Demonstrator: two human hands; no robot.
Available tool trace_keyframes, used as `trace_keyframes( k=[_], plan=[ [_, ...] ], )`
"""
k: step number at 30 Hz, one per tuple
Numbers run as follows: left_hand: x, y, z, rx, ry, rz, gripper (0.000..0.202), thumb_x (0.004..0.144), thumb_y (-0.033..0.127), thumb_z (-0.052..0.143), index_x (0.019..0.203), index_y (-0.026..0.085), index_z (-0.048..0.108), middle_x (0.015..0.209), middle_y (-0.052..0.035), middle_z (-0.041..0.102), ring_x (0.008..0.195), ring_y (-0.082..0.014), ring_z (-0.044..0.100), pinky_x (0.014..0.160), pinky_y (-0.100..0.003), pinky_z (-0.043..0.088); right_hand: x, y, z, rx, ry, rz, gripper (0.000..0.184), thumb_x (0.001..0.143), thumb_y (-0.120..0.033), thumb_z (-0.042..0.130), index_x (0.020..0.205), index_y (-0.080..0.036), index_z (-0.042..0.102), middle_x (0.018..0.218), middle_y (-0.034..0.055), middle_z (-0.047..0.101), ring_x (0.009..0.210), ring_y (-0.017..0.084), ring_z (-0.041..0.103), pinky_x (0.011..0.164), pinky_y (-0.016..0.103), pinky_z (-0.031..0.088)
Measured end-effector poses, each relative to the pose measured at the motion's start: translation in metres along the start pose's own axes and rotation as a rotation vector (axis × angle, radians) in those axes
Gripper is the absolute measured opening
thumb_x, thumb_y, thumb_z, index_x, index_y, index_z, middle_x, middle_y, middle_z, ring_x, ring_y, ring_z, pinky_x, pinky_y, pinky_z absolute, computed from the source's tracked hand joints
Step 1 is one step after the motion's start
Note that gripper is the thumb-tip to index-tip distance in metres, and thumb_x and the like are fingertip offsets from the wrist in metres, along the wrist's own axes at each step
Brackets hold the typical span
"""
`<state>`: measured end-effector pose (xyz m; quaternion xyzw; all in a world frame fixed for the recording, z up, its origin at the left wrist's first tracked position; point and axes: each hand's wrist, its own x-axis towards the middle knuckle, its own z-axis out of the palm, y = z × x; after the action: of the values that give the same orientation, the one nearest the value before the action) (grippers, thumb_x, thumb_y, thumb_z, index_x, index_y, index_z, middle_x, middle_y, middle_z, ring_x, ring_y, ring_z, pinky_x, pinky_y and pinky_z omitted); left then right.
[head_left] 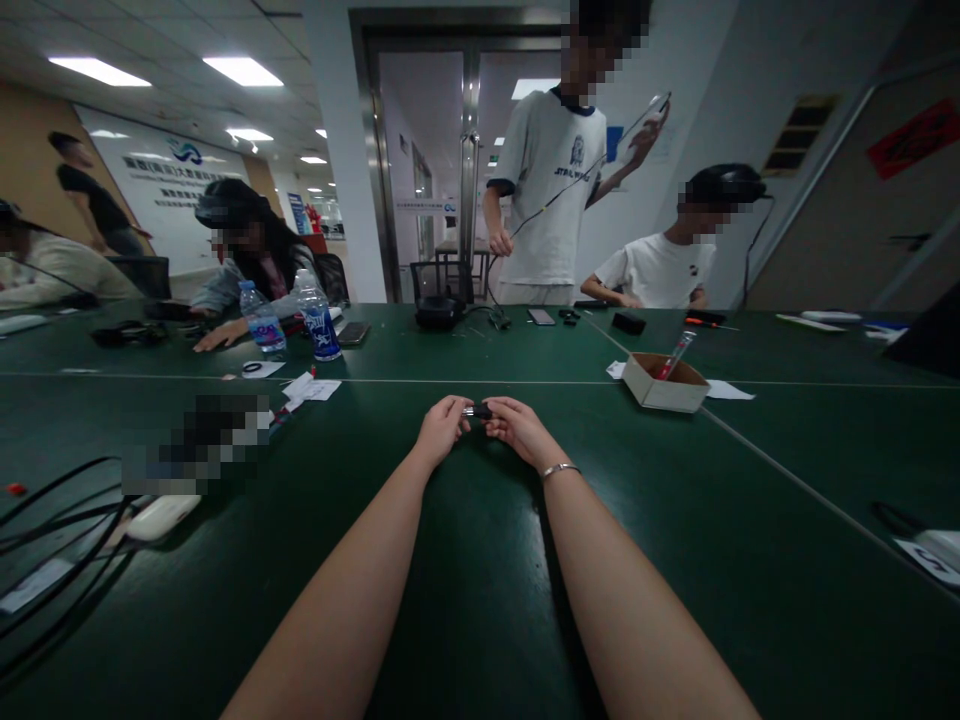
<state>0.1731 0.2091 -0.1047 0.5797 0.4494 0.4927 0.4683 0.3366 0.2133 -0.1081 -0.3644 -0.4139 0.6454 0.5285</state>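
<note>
Fingers [498, 405] of the left hand [442, 432] and right hand [520, 430] pinch a small, slim black object [478, 411], silvery toward its left end, over the green counter [476, 570], well in from its far edge.

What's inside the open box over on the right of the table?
A slim, partly red item leans inside the box, its upper end sticking out. The near wall hides part of the bottom, so anything lying low there cannot be seen.

Two bottles [322, 328] side by side
</note>
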Motion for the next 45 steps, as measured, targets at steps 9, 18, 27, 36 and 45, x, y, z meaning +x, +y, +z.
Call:
trace_keyframes(
  k=[9, 18, 27, 36, 45],
  plan=[
    [0.001, -0.0016, 0.0011, -0.008, -0.003, -0.004, 0.03, 0.084, 0.034, 0.049, 0.099, 0.011, 0.062, 0.056, -0.0001, 0.054, 0.047, -0.0089, 0.045, 0.044, -0.017, 0.034, -0.0002, -0.0008, 0.0007, 0.005, 0.012, 0.007, 0.004, 0.083, -0.013, 0.066, 0.087, -0.012, 0.066, 0.065, 0.0044, 0.065, 0.051, 0.01, 0.058, 0.052, 0.019, 0.053],
    [0.0013, -0.003, -0.0004, -0.006, -0.006, 0.013, 0.03, 0.08, 0.034, 0.056, 0.1, 0.013, 0.062, 0.063, -0.0004, 0.056, 0.05, -0.0084, 0.047, 0.045, -0.017, 0.035, -0.0007, -0.0017, 0.0021, -0.006, 0.019, 0.01, 0.003, 0.085, -0.013, 0.065, 0.087, -0.012, 0.065, 0.064, 0.0047, 0.065, 0.052, 0.011, 0.06, 0.052, 0.019, 0.053],
    [0.0028, -0.0045, -0.0007, -0.003, -0.017, 0.0, 0.027, 0.083, 0.031, 0.051, 0.101, 0.013, 0.062, 0.068, -0.0013, 0.059, 0.052, -0.0081, 0.048, 0.046, -0.017, 0.035, 0.0019, 0.0013, -0.0001, -0.01, 0.018, -0.003, 0.007, 0.083, -0.018, 0.069, 0.086, -0.014, 0.065, 0.064, 0.0037, 0.064, 0.053, 0.011, 0.061, 0.052, 0.019, 0.053],
    [0.0027, -0.0079, -0.0003, 0.043, -0.002, 0.026, 0.027, 0.082, 0.031, 0.053, 0.102, 0.016, 0.062, 0.077, -0.0026, 0.059, 0.057, -0.0088, 0.05, 0.045, -0.016, 0.036, -0.0005, -0.0007, 0.0023, -0.016, 0.01, 0.003, 0.005, 0.083, -0.015, 0.069, 0.086, -0.014, 0.065, 0.066, 0.004, 0.065, 0.052, 0.01, 0.06, 0.053, 0.019, 0.053],
    [0.0015, -0.0054, 0.0001, 0.033, 0.01, 0.014, 0.026, 0.084, 0.032, 0.05, 0.1, 0.016, 0.062, 0.071, -0.0011, 0.055, 0.053, -0.0084, 0.047, 0.044, -0.017, 0.036, -0.0016, -0.002, 0.0036, -0.028, 0.013, 0.015, 0.004, 0.084, -0.014, 0.066, 0.087, -0.013, 0.065, 0.065, 0.0041, 0.065, 0.052, 0.01, 0.059, 0.053, 0.019, 0.053]
  ],
)
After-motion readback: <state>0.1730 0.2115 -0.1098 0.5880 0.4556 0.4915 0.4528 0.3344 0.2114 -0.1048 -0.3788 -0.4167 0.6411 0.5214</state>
